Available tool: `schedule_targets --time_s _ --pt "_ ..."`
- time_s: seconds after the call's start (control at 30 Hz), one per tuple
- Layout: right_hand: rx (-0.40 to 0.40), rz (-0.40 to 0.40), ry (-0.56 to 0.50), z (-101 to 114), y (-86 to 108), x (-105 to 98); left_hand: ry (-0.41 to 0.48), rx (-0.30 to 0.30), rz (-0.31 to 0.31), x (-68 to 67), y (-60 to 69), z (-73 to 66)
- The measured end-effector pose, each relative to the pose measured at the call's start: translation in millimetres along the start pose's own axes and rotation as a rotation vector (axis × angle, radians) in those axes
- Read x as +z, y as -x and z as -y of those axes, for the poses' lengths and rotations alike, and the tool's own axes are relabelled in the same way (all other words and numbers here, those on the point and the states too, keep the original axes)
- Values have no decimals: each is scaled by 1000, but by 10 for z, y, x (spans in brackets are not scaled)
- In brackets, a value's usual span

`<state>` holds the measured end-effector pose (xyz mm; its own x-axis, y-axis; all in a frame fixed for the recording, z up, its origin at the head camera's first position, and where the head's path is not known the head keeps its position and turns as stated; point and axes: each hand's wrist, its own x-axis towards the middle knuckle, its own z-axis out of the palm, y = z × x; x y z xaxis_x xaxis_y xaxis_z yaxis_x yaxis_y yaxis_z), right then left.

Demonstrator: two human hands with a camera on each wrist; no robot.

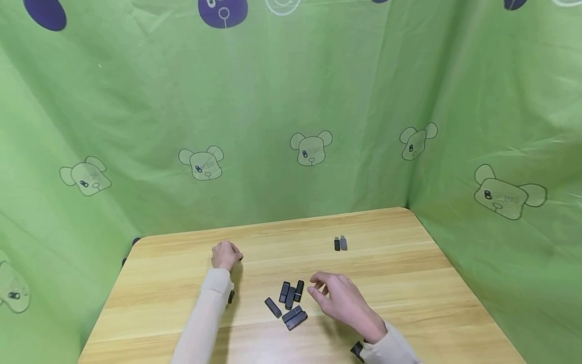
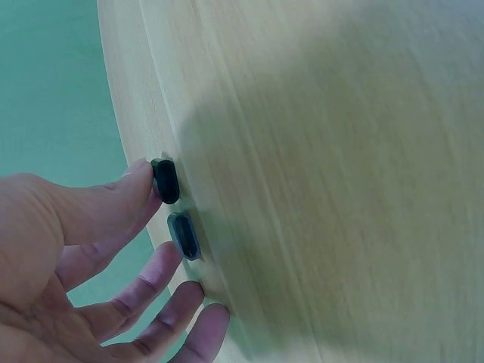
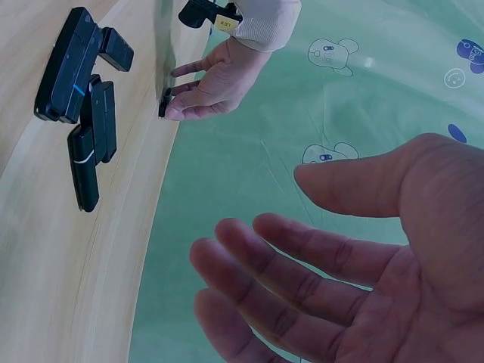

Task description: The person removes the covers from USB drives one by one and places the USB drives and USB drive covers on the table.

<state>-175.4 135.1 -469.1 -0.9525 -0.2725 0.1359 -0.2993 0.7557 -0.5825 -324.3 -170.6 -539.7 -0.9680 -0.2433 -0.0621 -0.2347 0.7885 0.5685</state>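
Observation:
My left hand [image 1: 225, 256] is over the left side of the table. Thumb and index finger pinch a small black USB stick cap [image 2: 165, 181], its hollow end showing in the left wrist view. A second dark cap [image 2: 184, 236] stands right beside it, close to the middle fingertip. To the right of the dark USB sticks, my right hand [image 1: 342, 299] hovers with relaxed, slightly bent fingers and holds nothing. The sticks lie in a loose cluster, among them one lone stick [image 1: 273, 307] and a touching pair [image 1: 295, 319].
Towards the back right lie two uncapped USB sticks, one black [image 1: 337, 244] and one grey-blue [image 1: 343, 243], connectors pointing away. The wooden table [image 1: 386, 263] is enclosed by a green curtain [image 1: 254, 101] with bear-head prints.

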Motion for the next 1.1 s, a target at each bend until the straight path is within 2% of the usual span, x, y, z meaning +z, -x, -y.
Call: schedule_targets --time_s 0.33,0.53,0.67,0.97,1.1 --pt "-4 -16 -10 -7 -10 -5 8 25 -37 21 -3 37" --pt "16 -23 -10 -13 -40 -12 70 18 -31 -28 38 23" --pt "19 -19 -4 -18 -62 -5 106 1 -48 -55 123 13" --pt "40 -8 13 -51 -186 17 133 87 -191 -124 368 10" --pt "53 13 11 -101 -226 52 166 108 -234 -158 534 19"
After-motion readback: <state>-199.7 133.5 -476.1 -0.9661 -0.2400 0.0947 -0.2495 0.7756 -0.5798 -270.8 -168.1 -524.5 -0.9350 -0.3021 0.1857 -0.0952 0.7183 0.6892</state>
